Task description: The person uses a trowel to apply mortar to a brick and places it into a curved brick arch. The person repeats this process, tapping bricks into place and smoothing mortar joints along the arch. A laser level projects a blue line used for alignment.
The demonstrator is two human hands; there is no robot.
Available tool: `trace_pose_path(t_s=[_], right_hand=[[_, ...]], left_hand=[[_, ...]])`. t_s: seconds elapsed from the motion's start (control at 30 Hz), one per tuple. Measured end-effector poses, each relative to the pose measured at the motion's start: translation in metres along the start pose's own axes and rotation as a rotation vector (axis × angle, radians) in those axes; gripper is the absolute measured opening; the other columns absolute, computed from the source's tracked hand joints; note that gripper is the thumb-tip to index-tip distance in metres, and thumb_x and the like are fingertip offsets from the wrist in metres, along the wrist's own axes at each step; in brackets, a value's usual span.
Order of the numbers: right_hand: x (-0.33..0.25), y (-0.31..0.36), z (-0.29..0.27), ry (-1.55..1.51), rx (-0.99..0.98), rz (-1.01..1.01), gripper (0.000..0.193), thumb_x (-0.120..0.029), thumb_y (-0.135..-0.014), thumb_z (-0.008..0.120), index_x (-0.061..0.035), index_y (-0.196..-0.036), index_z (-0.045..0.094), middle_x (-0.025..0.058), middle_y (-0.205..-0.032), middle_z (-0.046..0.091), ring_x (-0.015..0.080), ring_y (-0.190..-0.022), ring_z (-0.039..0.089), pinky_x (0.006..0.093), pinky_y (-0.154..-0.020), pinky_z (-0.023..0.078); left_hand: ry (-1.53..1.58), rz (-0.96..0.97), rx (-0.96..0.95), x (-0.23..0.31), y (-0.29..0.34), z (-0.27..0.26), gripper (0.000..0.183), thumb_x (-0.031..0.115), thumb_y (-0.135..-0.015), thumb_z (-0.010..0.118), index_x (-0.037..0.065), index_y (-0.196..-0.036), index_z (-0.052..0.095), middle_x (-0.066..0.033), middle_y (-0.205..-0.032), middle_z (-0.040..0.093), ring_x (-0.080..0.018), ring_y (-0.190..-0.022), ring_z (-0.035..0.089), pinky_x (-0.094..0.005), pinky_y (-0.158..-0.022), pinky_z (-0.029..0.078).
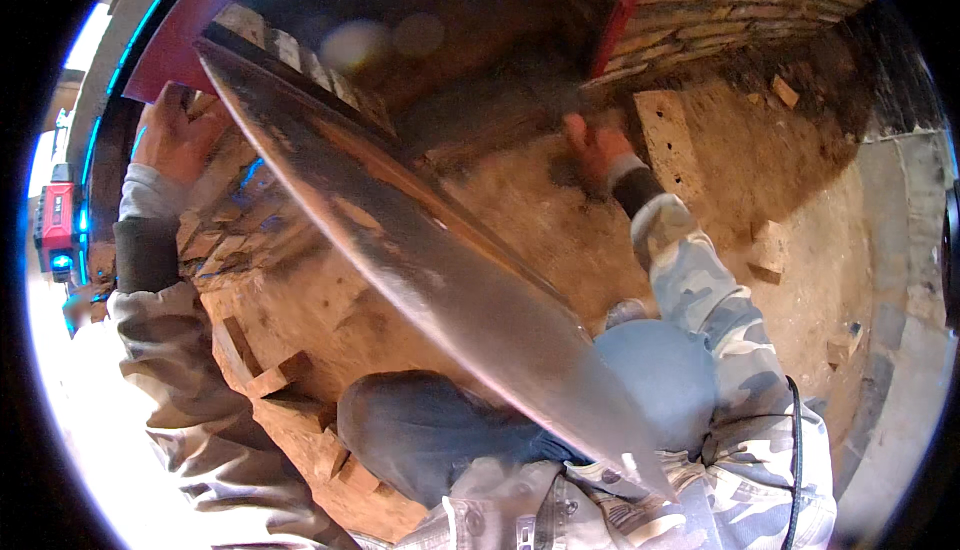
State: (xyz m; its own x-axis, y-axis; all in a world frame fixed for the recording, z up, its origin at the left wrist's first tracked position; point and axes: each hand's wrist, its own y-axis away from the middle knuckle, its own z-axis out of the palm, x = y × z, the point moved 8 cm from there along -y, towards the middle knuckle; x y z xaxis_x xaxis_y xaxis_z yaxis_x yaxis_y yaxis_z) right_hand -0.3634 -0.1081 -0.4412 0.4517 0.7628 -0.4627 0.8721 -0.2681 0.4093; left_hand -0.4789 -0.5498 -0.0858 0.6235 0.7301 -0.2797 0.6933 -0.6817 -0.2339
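Observation:
My left hand point(178, 138) is at the lower edge of a red metal frame point(170, 35), its fingers curled on that edge and partly hidden. A long, flat, dark metal-looking piece point(400, 240) runs diagonally from beside this hand down across my lap. It hides part of the floor and my body. On the far side of it my right hand point(600, 147) reaches over the dirt floor, slightly blurred, with fingers apart and nothing seen in them. Nearest to it is a pale flat block with small holes point(668, 140).
A red device with a blue light point(60, 220) stands at the far left; bright blue lines fall along the frame. Brickwork edged by a red strip point(735, 10) rises at the upper right. Broken brick pieces point(280, 375) lie near my knee point(400, 420). A pale ledge point(900, 250) borders the right.

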Motion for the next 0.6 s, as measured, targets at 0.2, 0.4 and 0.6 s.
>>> trace_pose_path(t_s=[0.2, 0.4, 0.6], right_hand=[[0.009, -0.013, 0.009, -0.048, 0.029, -0.062, 0.086, -0.066, -0.095, 0.027, 0.0088, -0.094, 0.069, 0.0352, -0.099, 0.063, 0.0489, -0.102, 0.061, 0.0517, -0.091, 0.047], [0.014, -0.003, 0.010, -0.029, 0.225, -0.136, 0.084, -0.066, -0.094, 0.030, 0.0072, -0.094, 0.069, 0.0363, -0.092, 0.063, 0.0495, -0.097, 0.062, 0.0516, -0.088, 0.048], [0.019, 0.008, 0.007, 0.183, 0.148, 0.077, 0.059, -0.056, -0.095, 0.042, -0.0041, -0.108, 0.067, 0.0295, -0.091, 0.065, 0.0479, -0.092, 0.062, 0.0520, -0.080, 0.051]], left_hand=[[0.188, 0.013, 0.047, 0.012, -0.006, -0.007, 0.033, 0.025, -0.082, 0.072, -0.003, -0.092, 0.058, -0.0232, -0.083, 0.065, -0.0408, -0.077, 0.063, -0.0430, -0.065, 0.047], [0.007, -0.138, -0.068, 0.016, -0.008, -0.006, 0.035, 0.027, -0.081, 0.072, -0.001, -0.097, 0.060, -0.0227, -0.090, 0.067, -0.0412, -0.084, 0.064, -0.0453, -0.069, 0.048], [0.314, -0.271, -0.028, -0.003, -0.001, -0.001, 0.031, 0.023, -0.082, 0.070, -0.004, -0.092, 0.058, -0.0229, -0.082, 0.063, -0.0393, -0.078, 0.061, -0.0458, -0.068, 0.046]])
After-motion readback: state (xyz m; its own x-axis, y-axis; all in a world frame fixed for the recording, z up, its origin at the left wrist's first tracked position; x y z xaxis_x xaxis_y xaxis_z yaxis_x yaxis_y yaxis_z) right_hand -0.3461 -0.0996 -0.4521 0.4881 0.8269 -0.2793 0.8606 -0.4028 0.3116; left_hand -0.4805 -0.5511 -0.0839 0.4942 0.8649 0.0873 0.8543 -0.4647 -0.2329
